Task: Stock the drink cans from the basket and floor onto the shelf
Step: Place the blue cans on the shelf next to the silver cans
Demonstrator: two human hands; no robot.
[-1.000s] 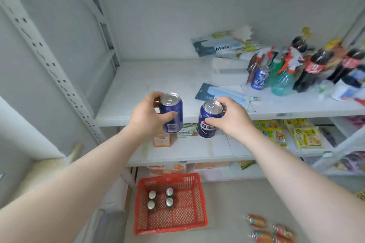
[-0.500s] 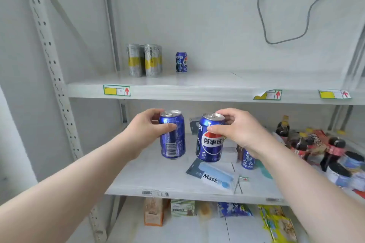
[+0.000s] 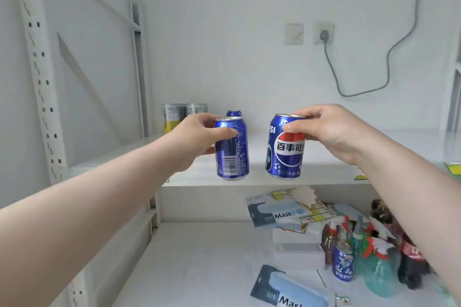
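a white metal shelving unit [image 3: 37, 77] fills the view, with its perforated upright at the left and a pale wall behind; the upper shelf [image 3: 324, 172] runs across the middle, and the lower shelf [image 3: 199, 257] lies beneath it; both bare forearms reach in from the bottom corners toward the upper shelf; on the lower shelf at the right sits a heap of goods: mask packets [image 3: 274, 214], white boxes [image 3: 298, 254], dark bottles [image 3: 409, 264], a green spray bottle [image 3: 379, 279] and a small blue pepsi can [image 3: 343, 264] standing upright among them; another mask packet [image 3: 287, 289] lies nearer the front edge; a grey cable [image 3: 389, 57] hangs from a wall socket [image 3: 323, 33] above; the left hand [image 3: 197, 137] is clamped around the side of a blue can with a barcode [image 3: 232, 149], thumb across its front, held upright over the front part of the upper shelf; whether its base touches the board cannot be told; the right hand [image 3: 329, 129] is closed on the rim and upper side of a blue pepsi can with a red and white logo [image 3: 285, 147], also upright, just beside the first can and not touching it; at the back left of the upper shelf stand two silver and yellow cans [image 3: 183, 113] side by side, and just beside them a blue can at the back [image 3: 234, 113], partly hidden behind the left hand's can.
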